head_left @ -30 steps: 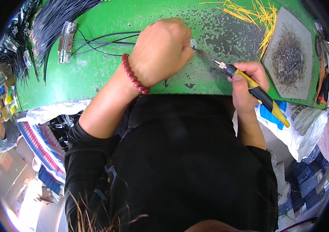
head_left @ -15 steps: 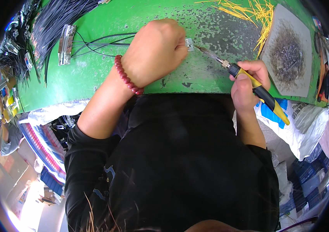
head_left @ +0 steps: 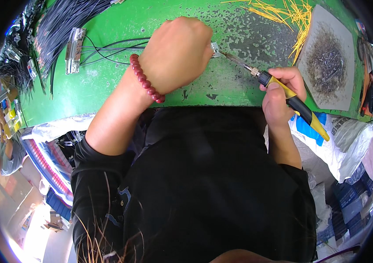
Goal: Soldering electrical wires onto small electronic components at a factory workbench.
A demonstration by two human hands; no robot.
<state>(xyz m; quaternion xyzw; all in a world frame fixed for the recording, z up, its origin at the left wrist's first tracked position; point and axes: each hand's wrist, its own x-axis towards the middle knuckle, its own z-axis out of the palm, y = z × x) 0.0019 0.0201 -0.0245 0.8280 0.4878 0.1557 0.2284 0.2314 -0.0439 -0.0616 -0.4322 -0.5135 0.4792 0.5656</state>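
Left hand [head_left: 175,55] curled over and pinching a small clear connector [head_left: 215,49], which pokes out at its 3 o'clock edge on the green bench top [head_left: 120,24]. Right hand [head_left: 280,94] wrapped around the yellow-and-black handle of a soldering iron [head_left: 294,103], thumb on top, metal tip slanting up toward 10 o'clock and meeting the connector. Both hands closed on their things, well apart from one another.

For a clean joint, probably best: connector pressed flat and unmoving, tip touching only the one terminal, handle braced with the wrist low near the bench edge, fingers of the holding hand clear of the hot shaft. Risk of a slip judged small, though the contact point itself is partly hidden behind the knuckles.

Red bead bracelet [head_left: 147,83] on the left wrist. Thin black wires [head_left: 107,48] running from under that hand toward 9 o'clock, ending near a clear multi-pin block [head_left: 74,50]. Beyond it, at 10 o'clock, a thick bundle of black cables [head_left: 63,19].

At 2 o'clock from the right hand, a flat grey tray [head_left: 348,57] holding a dark heap of metal scraps, too fine to tell apart. Loose yellow wire pieces [head_left: 294,15] scattered just beside it at 12 o'clock. White sack [head_left: 348,140] at 4 o'clock, contents not visible.
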